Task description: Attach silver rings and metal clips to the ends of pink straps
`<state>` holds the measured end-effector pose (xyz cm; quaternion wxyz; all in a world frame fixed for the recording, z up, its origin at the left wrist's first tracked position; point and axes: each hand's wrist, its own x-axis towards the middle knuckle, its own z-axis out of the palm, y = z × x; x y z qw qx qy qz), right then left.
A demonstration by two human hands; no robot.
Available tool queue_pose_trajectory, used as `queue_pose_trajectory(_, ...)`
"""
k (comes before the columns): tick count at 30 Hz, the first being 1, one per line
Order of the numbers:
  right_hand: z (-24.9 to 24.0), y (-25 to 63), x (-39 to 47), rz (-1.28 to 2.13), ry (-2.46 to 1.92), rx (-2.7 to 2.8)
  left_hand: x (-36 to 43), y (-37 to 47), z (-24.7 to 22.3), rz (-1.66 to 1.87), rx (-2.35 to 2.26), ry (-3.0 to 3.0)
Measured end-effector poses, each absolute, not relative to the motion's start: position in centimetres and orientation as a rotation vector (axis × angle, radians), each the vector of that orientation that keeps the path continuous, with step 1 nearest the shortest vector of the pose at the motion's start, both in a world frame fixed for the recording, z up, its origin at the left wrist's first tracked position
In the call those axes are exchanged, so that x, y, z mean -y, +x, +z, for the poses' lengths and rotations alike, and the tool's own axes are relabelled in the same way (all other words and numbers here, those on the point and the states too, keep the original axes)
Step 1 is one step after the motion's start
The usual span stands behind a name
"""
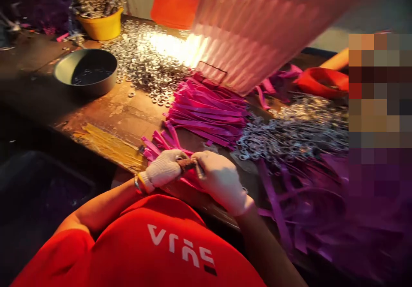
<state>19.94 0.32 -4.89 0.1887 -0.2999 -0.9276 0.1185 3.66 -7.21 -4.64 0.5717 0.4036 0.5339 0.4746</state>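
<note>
White knit-gloved left hand (164, 168): fingers curled in; I can't tell whether they grip anything.
White-gloved right hand (220, 178): fingers drawn narrow, contents hidden from me.
Short rough brown piece (186, 164): between both hands, neither clearly nearer; axis roughly crosswise, on the wearer's side of the magenta flat-strip pile (207, 113).
Red cloth shirt (128, 252): white lettering, unreadable to me.

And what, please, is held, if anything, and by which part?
I can't tell whether the brown textured patch between the white-gloved left hand and white-gloved right hand is held.
</note>
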Motion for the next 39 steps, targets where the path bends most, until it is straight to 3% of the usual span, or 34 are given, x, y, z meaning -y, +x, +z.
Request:
queue_pose_trajectory(6,-5.2,20.3,0.6,0.429,-0.882,2.625,7.9,4.3,-5.5,1.035,-1.084,0.614)
queue_pose_trajectory(11,-5.6,19.4,3.5,0.288,-1.033,2.466,7.9,4.5,-5.0,1.147,-0.945,0.336)
queue_pose_trajectory(17,-5.6,19.5,2.7,0.748,-1.141,2.15,6.3,1.8,-5.2,1.092,-0.766,0.286)
queue_pose_trajectory(22,-6.4,22.3,-0.8,0.668,-1.297,2.013,3.8,-0.4,-4.6,1.178,-0.806,0.175)
queue_pose_trajectory(30,-8.8,22.7,-8.1,0.397,-1.522,2.203,-1.7,2.6,-3.9,1.068,-0.904,0.396)
queue_pose_trajectory(35,-9.2,22.1,-8.8,0.413,-1.578,2.22,-4.6,4.9,-5.3,1.089,-1.155,0.799)
queue_pose_trajectory(39,-7.8,23.3,-7.6,0.642,-1.264,2.129,-6.5,5.7,-4.7,1.158,-1.324,1.193)
